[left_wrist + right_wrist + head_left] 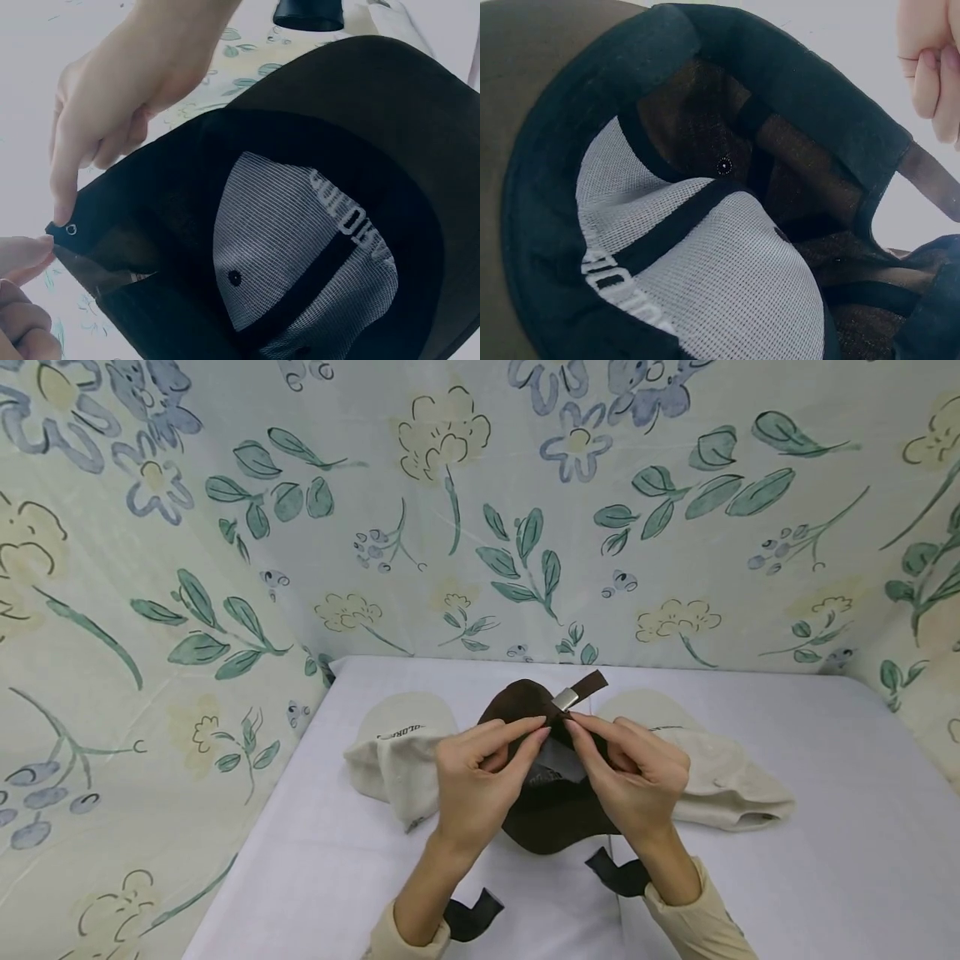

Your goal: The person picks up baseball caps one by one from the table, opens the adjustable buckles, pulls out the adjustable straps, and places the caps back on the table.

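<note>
The brown cap (558,814) was found at mid-table, in front of the person, its inside facing the person and its brim lowest in the head view. The left hand (480,777) held the cap's back edge between thumb and forefinger. The right hand (641,768) pinched just beside it, close to the metal buckle (566,699); whether on strap or edge could not be told. The strap (591,683) projected upward past the buckle. Pale mesh (727,277) with white lettering (622,289) lined part of the crown. Two pale caps lay on the white table (840,760): the left pale cap (405,743) and the right pale cap (723,777), partly behind the hands. Floral cloth (525,556) hung behind.
</note>
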Tool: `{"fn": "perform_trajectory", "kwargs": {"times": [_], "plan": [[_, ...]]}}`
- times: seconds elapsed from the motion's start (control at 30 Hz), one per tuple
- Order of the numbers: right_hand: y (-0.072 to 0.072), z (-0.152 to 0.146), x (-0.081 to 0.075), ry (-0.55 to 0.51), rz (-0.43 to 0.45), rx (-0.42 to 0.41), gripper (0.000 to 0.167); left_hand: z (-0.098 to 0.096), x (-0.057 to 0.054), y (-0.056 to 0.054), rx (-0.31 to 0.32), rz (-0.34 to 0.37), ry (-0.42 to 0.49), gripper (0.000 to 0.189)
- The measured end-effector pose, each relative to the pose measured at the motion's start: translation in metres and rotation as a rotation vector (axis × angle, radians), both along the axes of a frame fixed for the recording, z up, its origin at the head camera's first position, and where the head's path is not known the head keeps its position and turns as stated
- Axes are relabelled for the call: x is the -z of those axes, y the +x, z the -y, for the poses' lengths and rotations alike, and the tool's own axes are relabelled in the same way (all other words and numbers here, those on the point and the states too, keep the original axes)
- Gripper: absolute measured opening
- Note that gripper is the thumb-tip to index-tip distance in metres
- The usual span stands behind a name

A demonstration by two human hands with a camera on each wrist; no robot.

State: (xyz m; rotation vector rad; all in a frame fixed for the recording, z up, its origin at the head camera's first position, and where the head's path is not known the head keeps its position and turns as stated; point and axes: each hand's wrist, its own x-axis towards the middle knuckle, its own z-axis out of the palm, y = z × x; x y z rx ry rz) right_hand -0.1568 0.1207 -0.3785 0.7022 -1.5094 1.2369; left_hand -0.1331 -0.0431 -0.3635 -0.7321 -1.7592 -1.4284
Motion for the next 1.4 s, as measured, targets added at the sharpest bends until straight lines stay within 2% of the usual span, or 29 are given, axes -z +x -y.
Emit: {"fn": "perform_trajectory", "kwargs": {"times": [0.2, 0.37, 0.67, 1.0, 1.3, 1.4], "plan": [[0.002, 0.002, -0.001, -0.023, -0.022, -0.011, 0.034, -0.007, 0.001, -0.001, -0.132, -0.152, -0.065, 0.021], [0.002, 0.004, -0.001, -0.041, -0.037, -0.031, 0.032, -0.012, 0.002, -0.002, -0.195, -0.223, -0.059, 0.023], [0.004, 0.005, -0.002, -0.043, -0.048, -0.052, 0.032, -0.015, 0.004, -0.003, -0.216, -0.26, -0.045, 0.022], [0.005, 0.009, 0.0, -0.082, -0.088, -0.031, 0.032, -0.019, 0.008, -0.005, -0.257, -0.365, -0.047, 0.024], [0.007, 0.01, 0.0, -0.114, -0.105, -0.037, 0.028, -0.021, 0.009, -0.005, -0.216, -0.339, -0.007, 0.021], [0.007, 0.011, 0.0, -0.127, -0.119, -0.037, 0.018, -0.022, 0.01, -0.004, -0.204, -0.325, -0.001, 0.02]]}}
